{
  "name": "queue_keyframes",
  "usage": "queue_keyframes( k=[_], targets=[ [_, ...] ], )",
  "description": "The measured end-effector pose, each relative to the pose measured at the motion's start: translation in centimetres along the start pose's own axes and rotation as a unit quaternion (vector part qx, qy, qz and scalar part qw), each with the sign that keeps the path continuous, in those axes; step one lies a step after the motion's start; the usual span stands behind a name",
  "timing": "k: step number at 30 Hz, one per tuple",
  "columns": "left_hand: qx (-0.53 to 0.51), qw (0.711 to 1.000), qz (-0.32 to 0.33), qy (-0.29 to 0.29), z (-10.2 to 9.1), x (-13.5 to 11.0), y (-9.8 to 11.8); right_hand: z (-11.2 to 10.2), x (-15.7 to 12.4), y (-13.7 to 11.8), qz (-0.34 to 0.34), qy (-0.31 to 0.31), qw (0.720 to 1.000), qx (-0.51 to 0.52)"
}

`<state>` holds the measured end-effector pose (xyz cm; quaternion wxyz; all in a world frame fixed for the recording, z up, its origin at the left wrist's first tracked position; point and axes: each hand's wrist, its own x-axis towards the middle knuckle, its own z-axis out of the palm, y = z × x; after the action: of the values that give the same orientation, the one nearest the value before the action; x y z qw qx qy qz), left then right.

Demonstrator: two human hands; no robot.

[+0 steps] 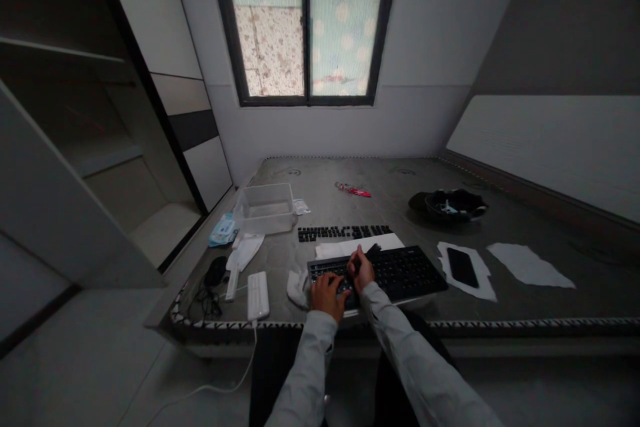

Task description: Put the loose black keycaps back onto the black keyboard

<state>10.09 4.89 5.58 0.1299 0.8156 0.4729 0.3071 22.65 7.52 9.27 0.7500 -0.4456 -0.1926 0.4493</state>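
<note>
A black keyboard [400,272] lies at the near edge of a grey table [350,177]. My left hand [327,295] rests on the keyboard's left end, fingers curled down onto the keys. My right hand [361,268] is over the keyboard just right of it, closed on a small black tool [371,250] whose tip points away from me. A row of loose black keycaps [344,233] lies behind the keyboard, beside a white sheet [357,245]. A crumpled white cloth [297,287] sits next to my left hand.
A clear plastic tub [265,208] and a blue packet [223,229] stand at the left. A black mouse [216,271], white tool [240,260] and white power strip [258,295] lie near the left edge. A phone [462,267] on paper, another paper [530,265], a black dish [450,204] and a red wrapper [354,190] lie beyond.
</note>
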Motion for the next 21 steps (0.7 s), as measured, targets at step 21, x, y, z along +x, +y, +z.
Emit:
queue_keyframes(
  k=[21],
  targets=[
    [0.023,1.0,-0.014,0.014,0.7,0.3,-0.4,0.8,0.6,1.7,0.037,-0.065,0.991,-0.11]
  ],
)
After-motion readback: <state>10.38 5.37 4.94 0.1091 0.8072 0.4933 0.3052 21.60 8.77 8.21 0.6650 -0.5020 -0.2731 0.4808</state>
